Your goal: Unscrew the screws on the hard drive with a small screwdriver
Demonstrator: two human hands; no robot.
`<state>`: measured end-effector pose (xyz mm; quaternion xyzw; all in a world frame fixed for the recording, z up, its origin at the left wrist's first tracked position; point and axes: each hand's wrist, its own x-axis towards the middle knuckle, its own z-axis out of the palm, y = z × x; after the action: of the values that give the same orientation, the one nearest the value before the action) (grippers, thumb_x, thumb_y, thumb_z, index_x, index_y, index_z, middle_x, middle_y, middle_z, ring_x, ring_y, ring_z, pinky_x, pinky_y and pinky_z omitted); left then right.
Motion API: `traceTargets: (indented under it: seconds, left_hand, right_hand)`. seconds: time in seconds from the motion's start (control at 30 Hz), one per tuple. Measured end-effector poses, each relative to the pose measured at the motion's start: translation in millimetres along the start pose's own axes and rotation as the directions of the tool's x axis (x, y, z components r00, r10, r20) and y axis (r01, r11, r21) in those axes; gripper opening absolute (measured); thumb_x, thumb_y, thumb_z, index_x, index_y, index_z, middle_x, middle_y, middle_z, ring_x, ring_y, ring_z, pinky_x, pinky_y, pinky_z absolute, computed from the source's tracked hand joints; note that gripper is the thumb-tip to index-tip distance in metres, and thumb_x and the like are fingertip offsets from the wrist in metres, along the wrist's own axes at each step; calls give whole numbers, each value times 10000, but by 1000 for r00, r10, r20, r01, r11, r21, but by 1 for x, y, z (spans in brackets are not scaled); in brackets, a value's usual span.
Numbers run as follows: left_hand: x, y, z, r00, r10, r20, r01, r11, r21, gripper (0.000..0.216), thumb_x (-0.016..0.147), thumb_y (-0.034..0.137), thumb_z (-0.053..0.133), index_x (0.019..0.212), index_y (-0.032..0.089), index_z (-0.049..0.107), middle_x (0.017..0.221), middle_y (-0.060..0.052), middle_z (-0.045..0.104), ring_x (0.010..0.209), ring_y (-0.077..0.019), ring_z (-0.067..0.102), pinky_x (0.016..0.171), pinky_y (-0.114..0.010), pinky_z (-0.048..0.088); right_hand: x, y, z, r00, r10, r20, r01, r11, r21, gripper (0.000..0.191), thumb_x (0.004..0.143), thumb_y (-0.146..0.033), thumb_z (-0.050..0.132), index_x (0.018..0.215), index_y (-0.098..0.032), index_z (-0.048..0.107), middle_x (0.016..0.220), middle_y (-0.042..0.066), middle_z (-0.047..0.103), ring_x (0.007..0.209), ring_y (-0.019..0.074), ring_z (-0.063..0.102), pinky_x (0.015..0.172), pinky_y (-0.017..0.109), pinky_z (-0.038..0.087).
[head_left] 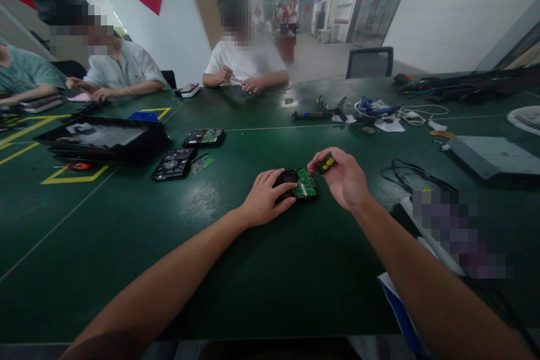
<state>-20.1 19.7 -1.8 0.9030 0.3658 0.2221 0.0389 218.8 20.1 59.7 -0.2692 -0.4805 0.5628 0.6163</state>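
Observation:
A hard drive (307, 184) lies on the green table with its green circuit board facing up. My left hand (265, 197) grips it from the left, fingers across its top and thumb along the near edge. In my right hand (343, 180) is a screwdriver (326, 164) with a black and yellow handle, closed between fingers and thumb. Its tip end is at the drive's right edge; whether it sits in a screw is too small to tell. Farther left lie a second hard drive (205, 137), a black drive body (172, 164) and a loose circuit board (203, 163).
A black tray (101, 138) stands at the left, with an orange-handled tool (79, 166) beside it. Toward the right are a grey metal box (495, 156), cables (415, 112) and a dark cylindrical tool (312, 115). Several people sit across the table (236, 281).

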Motion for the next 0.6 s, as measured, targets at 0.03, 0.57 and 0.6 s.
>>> traceTargets:
  seconds: [0.03,0.57,0.6]
  left_hand:
    - [0,0,0,1000,0,4,0,1000,0,425,1037,472,605,1421,295,648,1607,-138,430,1470,-368,413,1177,-598,382]
    - [0,0,0,1000,-13,8,13,1000,-4,423,1035,474,611,1417,297,653,1611,-130,428,1476,-356,405,1190,-590,368]
    - [0,0,0,1000,-12,7,12,1000,-3,423,1037,473,608,1418,295,653,1612,-132,426,1477,-356,404,1192,-588,367]
  right_hand:
    - [0,-1,0,1000,14,-6,-14,1000,13,257,957,-457,605,848,-249,711,837,24,648,814,197,641,822,388,531]
    - [0,4,0,999,15,-35,-17,998,-56,337,1006,-489,562,1098,-253,783,868,19,623,790,170,594,799,343,523]
    - [0,4,-1,999,1,-33,-3,998,-66,311,997,-479,581,1064,-252,782,876,20,629,801,171,600,805,343,524]
